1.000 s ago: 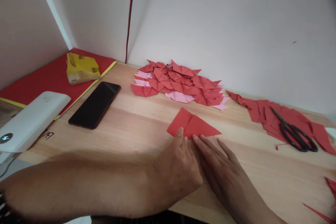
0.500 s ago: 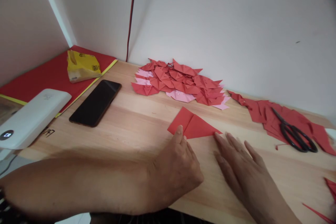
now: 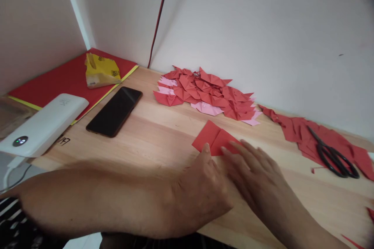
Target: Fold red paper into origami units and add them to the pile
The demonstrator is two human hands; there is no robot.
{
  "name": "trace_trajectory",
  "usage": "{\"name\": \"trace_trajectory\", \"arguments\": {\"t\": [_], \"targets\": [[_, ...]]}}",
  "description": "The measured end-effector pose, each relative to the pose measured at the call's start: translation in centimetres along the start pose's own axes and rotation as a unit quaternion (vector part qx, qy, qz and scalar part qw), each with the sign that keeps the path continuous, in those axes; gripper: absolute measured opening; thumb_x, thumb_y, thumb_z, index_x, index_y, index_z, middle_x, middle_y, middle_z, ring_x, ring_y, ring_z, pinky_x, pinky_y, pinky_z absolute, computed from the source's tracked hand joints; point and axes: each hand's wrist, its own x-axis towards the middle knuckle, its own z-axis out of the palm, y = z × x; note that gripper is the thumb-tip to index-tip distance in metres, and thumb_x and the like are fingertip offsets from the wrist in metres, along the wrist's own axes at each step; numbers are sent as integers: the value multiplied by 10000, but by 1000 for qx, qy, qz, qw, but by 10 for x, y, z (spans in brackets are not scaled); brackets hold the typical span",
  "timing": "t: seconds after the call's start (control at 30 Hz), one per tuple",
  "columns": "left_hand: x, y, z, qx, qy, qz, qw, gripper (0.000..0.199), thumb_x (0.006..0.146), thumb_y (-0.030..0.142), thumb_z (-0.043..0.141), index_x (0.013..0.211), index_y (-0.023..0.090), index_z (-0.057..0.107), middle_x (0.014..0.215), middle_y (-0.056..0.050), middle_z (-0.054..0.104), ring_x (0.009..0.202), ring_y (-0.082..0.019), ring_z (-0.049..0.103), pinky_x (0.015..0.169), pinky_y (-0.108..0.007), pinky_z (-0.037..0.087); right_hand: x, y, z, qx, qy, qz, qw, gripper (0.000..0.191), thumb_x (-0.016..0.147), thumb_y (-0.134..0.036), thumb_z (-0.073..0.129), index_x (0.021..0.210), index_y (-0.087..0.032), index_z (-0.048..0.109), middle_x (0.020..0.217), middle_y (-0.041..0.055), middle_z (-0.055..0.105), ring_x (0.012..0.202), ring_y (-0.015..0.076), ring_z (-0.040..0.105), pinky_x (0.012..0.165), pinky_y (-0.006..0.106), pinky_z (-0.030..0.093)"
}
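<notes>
A folded red paper lies on the wooden table in front of me, a crease running across it. My left hand rests at its near edge, thumb tip on the paper and the other fingers curled under, their tips hidden. Over the right part of the paper lies my right hand, fingers stretched and slightly blurred, covering that end. The two hands are close together.
Folded red and pink papers are heaped by the wall. Black-handled scissors lie on red sheets at the right. At the left are a black phone, a white power bank and a yellow packet.
My right hand has slid left over the paper, from its right tip towards my left hand. The camera view has shifted slightly, moving the objects rightward in the picture.
</notes>
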Motion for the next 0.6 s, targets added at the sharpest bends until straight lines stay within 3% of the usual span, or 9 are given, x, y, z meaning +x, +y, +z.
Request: {"name": "trace_trajectory", "arguments": {"t": [0.07, 0.13, 0.37, 0.6], "targets": [[1, -2, -2, 20, 22, -3, 1000, 257, 769, 122, 512, 929, -2, 670, 909, -207, 704, 898, -310, 659, 905, -541, 446, 9, -5, 1, 37, -13, -72, 997, 461, 903, -164, 387, 1361, -164, 444, 1412, 94, 473, 1335, 232, 375, 1029, 450, 393], [2, -4, -6, 35, 30, -5, 999, 291, 756, 120, 500, 944, -21, 672, 929, -224, 699, 933, -336, 650, 884, -542, 455, 15, -7, 3, 62, -26, -97, 993, 515, 882, -98, 370, 1396, -136, 390, 1441, 97, 432, 1339, 190, 372, 1048, 412, 391], [4, -9, -14, 4, -17, 25, 1000, 274, 722, 80, 499, 921, 44, 685, 896, -181, 706, 799, -279, 658, 738, -472, 505, 32, 4, 18, 49, -10, -21, 999, 554, 931, -228, 376, 1457, -93, 265, 1442, 164, 407, 1341, 233, 368, 1048, 468, 380], [1, -1, -6, 2, -26, 28, 999, 193, 766, 91, 510, 855, 47, 675, 883, -180, 706, 808, -276, 660, 846, -537, 465, 43, 16, 26, 41, -32, 4, 999, 545, 965, -325, 327, 1449, -82, 265, 1477, 166, 345, 1366, 217, 323, 1100, 473, 288]]}}
